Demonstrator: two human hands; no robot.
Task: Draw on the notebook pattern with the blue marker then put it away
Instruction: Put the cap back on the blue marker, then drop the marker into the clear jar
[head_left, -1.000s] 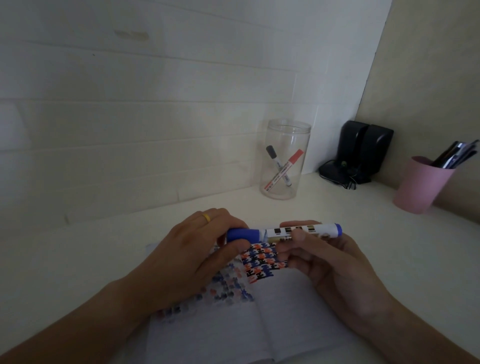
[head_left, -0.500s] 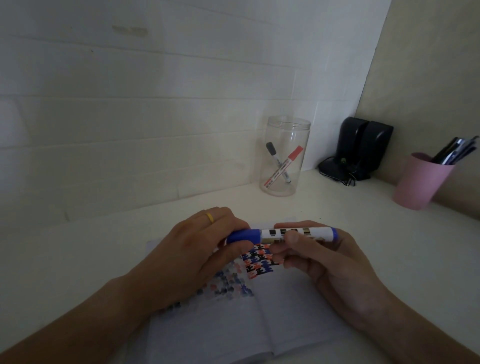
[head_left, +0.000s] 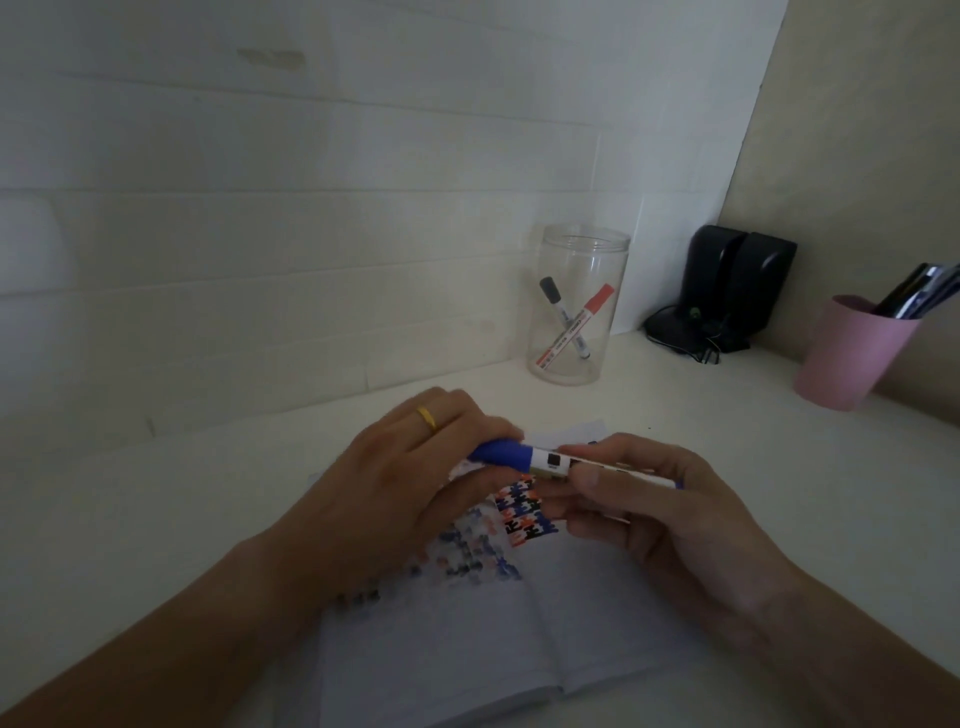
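Over notebook (head_left: 467, 639): both hands' fingers (head_left: 597, 480) curled round blue marker (head_left: 524, 457).

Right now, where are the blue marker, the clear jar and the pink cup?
blue marker (head_left: 540, 459): head view, white barrel beside the cap.
clear jar (head_left: 558, 260): head view, upper wall.
pink cup (head_left: 847, 358): head view, outer wall.

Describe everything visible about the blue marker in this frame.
The blue marker lies roughly level above the open notebook. Its blue cap is on, gripped by the left hand; the white barrel, printed with dark squares, sits pinched in the right hand, a blue end just showing. It looks like plastic. The tip is hidden.
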